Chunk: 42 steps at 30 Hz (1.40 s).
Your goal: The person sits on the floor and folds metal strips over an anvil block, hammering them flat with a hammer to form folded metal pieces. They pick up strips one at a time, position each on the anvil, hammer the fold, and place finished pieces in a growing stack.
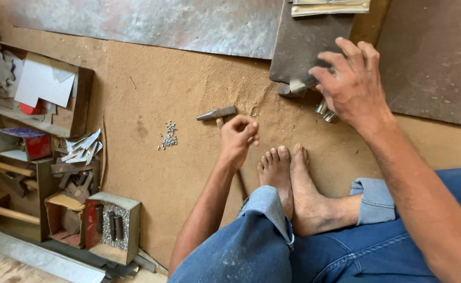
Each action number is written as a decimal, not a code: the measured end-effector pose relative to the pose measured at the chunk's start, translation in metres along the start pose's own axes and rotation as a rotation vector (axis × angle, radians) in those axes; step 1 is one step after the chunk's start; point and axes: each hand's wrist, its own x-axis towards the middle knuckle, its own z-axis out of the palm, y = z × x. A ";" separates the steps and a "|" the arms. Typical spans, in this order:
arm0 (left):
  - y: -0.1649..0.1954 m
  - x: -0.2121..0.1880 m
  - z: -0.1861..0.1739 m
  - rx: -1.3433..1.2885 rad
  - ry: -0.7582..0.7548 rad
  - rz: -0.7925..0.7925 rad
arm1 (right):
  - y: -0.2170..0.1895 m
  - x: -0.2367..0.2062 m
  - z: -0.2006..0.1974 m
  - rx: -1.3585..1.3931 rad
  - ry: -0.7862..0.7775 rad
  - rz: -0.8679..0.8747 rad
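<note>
Now | left hand (238,137) fisted on hammer (217,113) | right hand (352,84) spread, gripping metal piece (297,85)

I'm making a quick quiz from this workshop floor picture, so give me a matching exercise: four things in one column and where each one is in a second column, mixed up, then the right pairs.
Things
1. hammer
2. pile of small metal bits
3. dark metal plate
4. open box with dark cylinders

Places
A. under the right hand, top of the picture
B. lower left, by the scrap shelves
C. loose on the brown floor, left of the hammer head
D. handle in the left hand, head on the floor

Pairs: 1-D, 2-C, 3-A, 4-B
</note>
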 end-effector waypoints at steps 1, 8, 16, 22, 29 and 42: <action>0.009 0.007 0.012 0.088 -0.048 0.099 | 0.001 -0.005 0.003 0.141 0.000 0.098; 0.048 0.084 0.090 1.079 0.115 0.920 | -0.007 -0.039 0.017 0.643 0.139 0.522; -0.009 0.038 0.008 0.951 0.318 0.218 | -0.013 -0.028 0.037 0.568 0.197 0.349; -0.077 -0.058 -0.074 1.345 0.466 -0.036 | -0.019 -0.021 0.049 0.502 0.218 0.302; -0.007 -0.087 -0.043 0.839 0.346 0.001 | -0.017 -0.021 0.051 0.488 0.213 0.283; 0.057 -0.062 0.026 1.277 0.016 0.376 | -0.021 -0.022 0.054 0.362 0.167 0.236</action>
